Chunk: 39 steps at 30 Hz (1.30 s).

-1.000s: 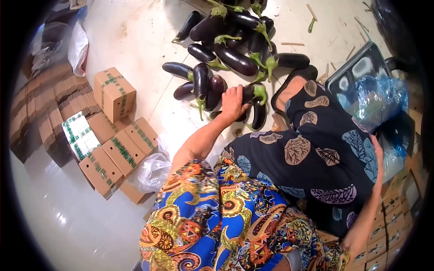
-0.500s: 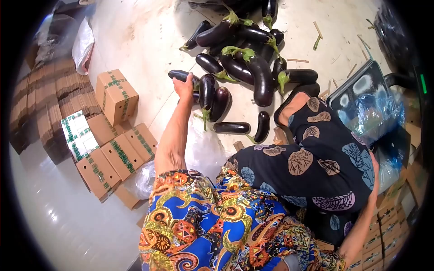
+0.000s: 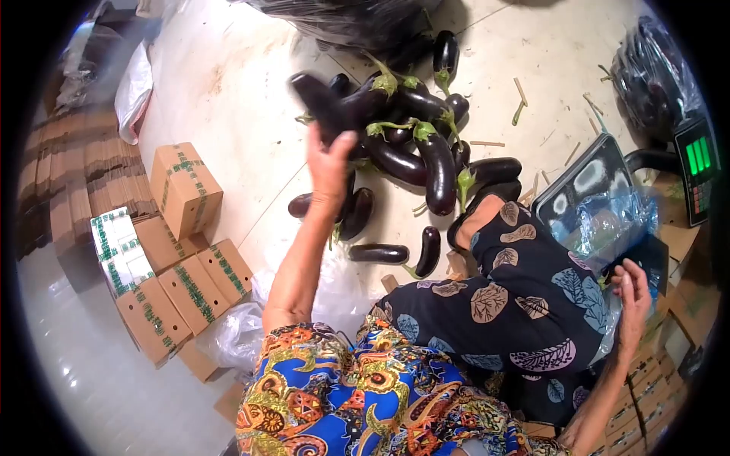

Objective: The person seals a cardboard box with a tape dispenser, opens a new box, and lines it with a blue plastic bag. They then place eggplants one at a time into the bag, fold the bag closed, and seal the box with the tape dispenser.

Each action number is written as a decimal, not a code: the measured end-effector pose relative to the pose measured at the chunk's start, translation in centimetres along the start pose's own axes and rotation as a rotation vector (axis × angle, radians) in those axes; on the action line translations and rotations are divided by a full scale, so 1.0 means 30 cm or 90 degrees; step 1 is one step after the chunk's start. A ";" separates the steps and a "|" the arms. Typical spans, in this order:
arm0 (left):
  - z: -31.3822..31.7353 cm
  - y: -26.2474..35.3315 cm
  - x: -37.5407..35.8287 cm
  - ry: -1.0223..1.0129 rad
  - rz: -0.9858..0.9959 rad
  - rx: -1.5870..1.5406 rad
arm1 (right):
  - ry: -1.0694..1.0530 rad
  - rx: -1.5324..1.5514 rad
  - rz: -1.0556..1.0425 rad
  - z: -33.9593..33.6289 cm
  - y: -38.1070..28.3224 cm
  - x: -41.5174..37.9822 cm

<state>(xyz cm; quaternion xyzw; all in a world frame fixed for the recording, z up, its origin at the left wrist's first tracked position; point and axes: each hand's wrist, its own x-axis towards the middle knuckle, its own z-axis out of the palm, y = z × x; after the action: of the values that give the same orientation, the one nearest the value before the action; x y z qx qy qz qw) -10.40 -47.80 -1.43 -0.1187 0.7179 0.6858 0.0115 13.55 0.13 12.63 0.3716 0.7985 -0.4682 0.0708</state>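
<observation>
My left hand (image 3: 330, 169) is closed on a dark eggplant (image 3: 318, 99), raised over the left side of the eggplant pile and blurred by motion. Several glossy eggplants (image 3: 439, 173) with green stems lie heaped on the pale floor beyond my knees. Two smaller ones (image 3: 379, 254) (image 3: 428, 251) rest nearer to me. At the right, my right hand (image 3: 633, 300) is raised beside my thigh with its fingers partly curled and apart, nothing visible in it. It is close to a blue-tinted clear plastic bag (image 3: 608, 220) on the scale's metal platform (image 3: 576, 176).
Cardboard boxes (image 3: 186, 194) with green print stand at the left, near flattened cardboard stacks (image 3: 114, 163). A scale display (image 3: 696, 163) is at the far right, below a bag of eggplants (image 3: 654, 76). A large dark plastic bag (image 3: 346, 26) lies behind the pile.
My left hand has lifted the eggplant up and over the pile. My right hand has come out from beside my thigh, and the view has shifted to show more of the far bag and display.
</observation>
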 end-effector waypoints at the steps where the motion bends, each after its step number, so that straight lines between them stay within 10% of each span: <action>1: 0.081 0.078 -0.039 -0.070 0.018 0.017 | -0.008 0.031 -0.016 0.001 -0.023 0.022; 5: 0.464 0.257 -0.203 -0.367 0.012 -0.066 | -0.097 0.099 -0.196 0.167 -0.317 0.072; 7: 0.661 0.240 -0.272 -0.414 0.328 0.017 | -0.202 0.260 -0.219 0.236 -0.424 0.091; 11: 0.697 0.310 -0.286 -0.560 0.409 -0.102 | -0.061 0.373 -0.138 0.172 -0.394 0.202; 12: 0.614 0.340 -0.263 -0.508 0.194 -0.015 | -0.013 0.364 -0.170 0.131 -0.367 0.200; 13: 0.497 0.282 -0.172 -0.432 0.530 0.453 | 0.021 0.359 -0.177 0.065 -0.332 0.185; 16: 0.238 0.032 0.019 -0.111 0.041 0.219 | 0.161 0.289 -0.135 -0.154 -0.234 0.096; 21: -0.392 -0.583 0.335 -0.099 -0.181 0.397 | 0.147 0.150 -0.053 -0.233 -0.105 -0.041; 26: -0.325 -0.682 0.388 0.039 -0.414 0.346 | 0.164 0.028 -0.084 -0.197 -0.087 -0.073; 33: -0.356 -0.575 0.311 0.019 -0.401 0.261 | 0.391 -0.315 -0.484 -0.158 0.033 -0.113; 39: -0.316 -0.438 0.191 0.024 -0.249 0.161 | 0.199 -0.702 -0.563 -0.024 0.215 -0.144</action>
<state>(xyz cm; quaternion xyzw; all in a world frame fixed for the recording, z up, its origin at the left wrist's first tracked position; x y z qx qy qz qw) -12.14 -58.46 -14.81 -0.2661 0.7614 0.5731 0.1454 21.07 0.28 10.53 -0.0133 0.9950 0.0762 -0.0631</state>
